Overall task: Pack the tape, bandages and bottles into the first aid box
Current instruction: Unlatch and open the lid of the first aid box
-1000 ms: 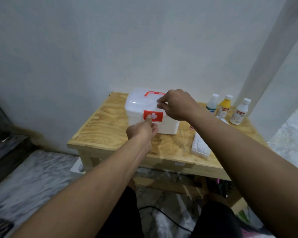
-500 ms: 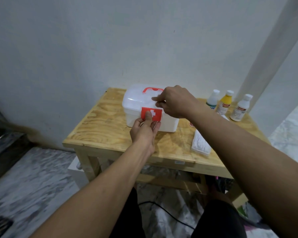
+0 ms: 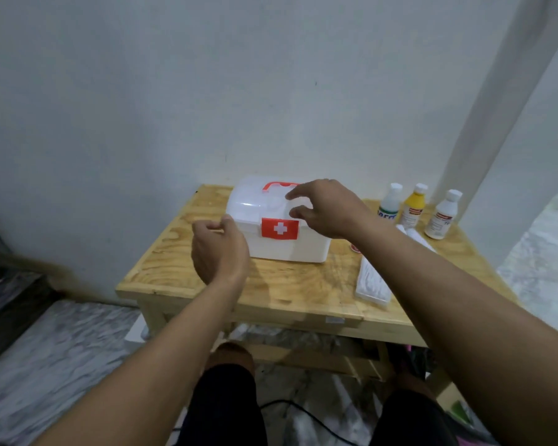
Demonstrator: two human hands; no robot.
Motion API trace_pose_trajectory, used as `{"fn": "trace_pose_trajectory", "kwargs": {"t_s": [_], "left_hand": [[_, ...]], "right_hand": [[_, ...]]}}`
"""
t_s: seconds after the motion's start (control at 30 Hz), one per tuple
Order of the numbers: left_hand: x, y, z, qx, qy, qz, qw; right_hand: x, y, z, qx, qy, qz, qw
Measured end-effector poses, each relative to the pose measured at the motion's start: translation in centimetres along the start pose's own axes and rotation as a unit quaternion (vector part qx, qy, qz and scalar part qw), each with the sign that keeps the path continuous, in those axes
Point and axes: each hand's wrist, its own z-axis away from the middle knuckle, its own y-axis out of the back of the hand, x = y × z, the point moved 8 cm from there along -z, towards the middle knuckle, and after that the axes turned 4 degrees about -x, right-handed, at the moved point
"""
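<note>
Head view: a white first aid box (image 3: 281, 226) stood on a low wooden counter (image 3: 303, 284) against a pale wall, its translucent domed lid down, a red handle (image 3: 279, 185) on top and a red latch with a white cross (image 3: 280, 228) flat on the front face. The left hand (image 3: 218, 252) was at the box's front left corner, fingers curled inward in a loose, narrow grip with nothing held; the thumb tip lay against or just beside the lid's edge, and contact could not be confirmed. The right hand (image 3: 327, 209) hovered over the right part of the lid, fingers spread in a wide grip and holding nothing; whether the fingertips touched the lid could not be told. Three bottles stood upright in a row near the back right of the counter, well apart from the box: a white-capped bottle with a blue-green label (image 3: 389, 202), a yellow bottle (image 3: 414, 206) and a white bottle with a red-marked label (image 3: 442, 215). Just in front of the bottles lay white rolled bandages (image 3: 413, 235), partly hidden by the right forearm. A flat white packet (image 3: 372, 281) lay near the front right edge of the counter. A small red-and-white item (image 3: 355, 247), partly covered by the forearm, sat between the box and the packet; its kind could not be determined. Below the counter were the person's knees in dark shorts and a marbled floor (image 3: 62, 349).
</note>
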Motion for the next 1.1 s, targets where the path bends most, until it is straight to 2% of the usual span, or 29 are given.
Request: {"fn": "trace_pose_trajectory", "kwargs": {"t_s": [0.07, 0.13, 0.23, 0.3, 0.57, 0.73, 0.9, 1.1], "left_hand": [[1.7, -0.2, -2.3, -0.027, -0.044, -0.009, 0.999], [2.7, -1.4, -3.6, -0.110, -0.071, -0.028, 0.991], [4.0, -2.6, -3.8, -0.217, -0.121, -0.065, 0.966], [4.5, -2.4, -3.3, -0.240, -0.157, -0.083, 0.955], [5.3, -0.7, -3.6, -0.221, -0.184, -0.127, 0.949], [5.6, -0.1, -2.2, -0.205, -0.247, -0.136, 0.937], [5.6, 0.1, -1.5, -0.195, -0.289, -0.131, 0.928], [5.9, 0.5, -2.1, -0.154, -0.305, -0.126, 0.931]], "right_hand": [[0.5, -0.1, 0.8, 0.028, -0.012, -0.045, 0.999], [1.8, -0.5, 1.5, 0.041, -0.054, -0.080, 0.994], [3.8, -2.0, 2.7, 0.000, -0.139, -0.125, 0.982], [4.2, -2.7, 3.2, -0.017, -0.144, -0.148, 0.978], [4.5, -1.6, 4.7, 0.043, -0.125, -0.187, 0.974], [4.5, -2.1, 5.1, 0.085, -0.113, -0.201, 0.969], [4.5, -3.1, 5.8, 0.084, -0.091, -0.250, 0.960], [4.7, -2.0, 6.1, 0.113, -0.078, -0.253, 0.958]]}}
